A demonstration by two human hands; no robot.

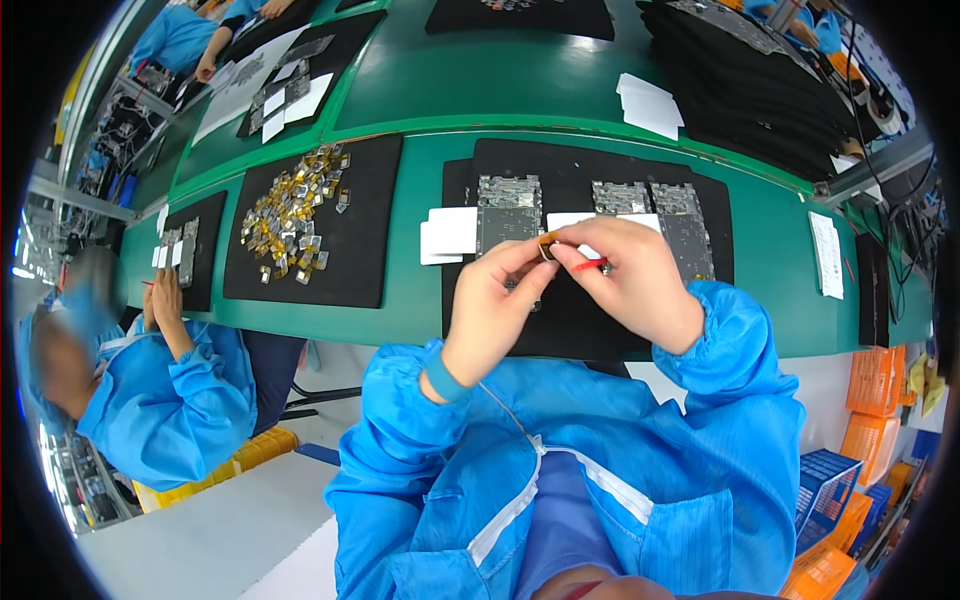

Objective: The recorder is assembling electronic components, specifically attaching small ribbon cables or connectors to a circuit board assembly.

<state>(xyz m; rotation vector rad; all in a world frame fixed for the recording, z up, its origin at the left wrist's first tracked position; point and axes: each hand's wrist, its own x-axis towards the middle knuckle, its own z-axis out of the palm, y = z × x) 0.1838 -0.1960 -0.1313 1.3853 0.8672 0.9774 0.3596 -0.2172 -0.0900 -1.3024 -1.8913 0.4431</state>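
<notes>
My left hand [500, 300] and my right hand [635, 275] meet above the black mat [590, 325]. Their fingertips pinch a small metallic piece with amber film [547, 243] between them; its exact kind is too small to tell. A thin red stick [590, 265] also sits in my right hand, mostly hidden by the fingers. Just beyond the hands lie a grey circuit board [509, 215] and, further right, two more boards [620, 197] [684, 230]. White cards [450, 236] rest beside the left board, and another card lies partly behind my right hand.
Left of me, a black mat [365, 215] carries a heap of small silver-and-amber pieces [290, 215]. A co-worker [170, 390] in blue sits at the left. White papers [650, 106] and a stack of black mats [740, 90] lie across the green table [480, 85]. Orange crates [872, 380] stand right.
</notes>
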